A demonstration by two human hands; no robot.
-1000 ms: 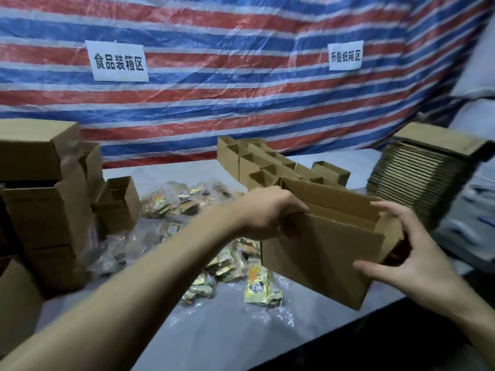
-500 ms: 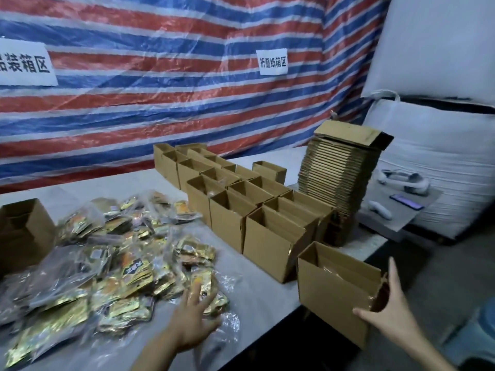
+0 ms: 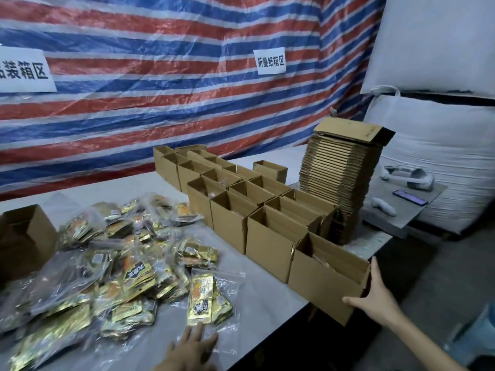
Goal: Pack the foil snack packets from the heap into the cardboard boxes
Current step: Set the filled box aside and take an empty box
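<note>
A heap of gold foil snack packets (image 3: 115,266) in clear bags covers the left half of the grey table (image 3: 267,295). My right hand (image 3: 375,298) grips the right end of an open cardboard box (image 3: 326,277) standing at the table's front right edge, partly overhanging it. My left hand (image 3: 191,346) lies flat, fingers spread, on the table just below one bagged packet (image 3: 201,298); it holds nothing. Several open cardboard boxes (image 3: 241,199) stand in rows behind the held box.
A tall stack of flat folded cartons (image 3: 340,183) stands at the table's right end. An open box (image 3: 24,236) sits at far left. A side board (image 3: 401,207) holds a headset, a controller and a phone. A striped tarpaulin hangs behind.
My view swung right from the left boxes. My left hand left the box and dropped to the table by the packets. My right hand set the box down at the row's end.
</note>
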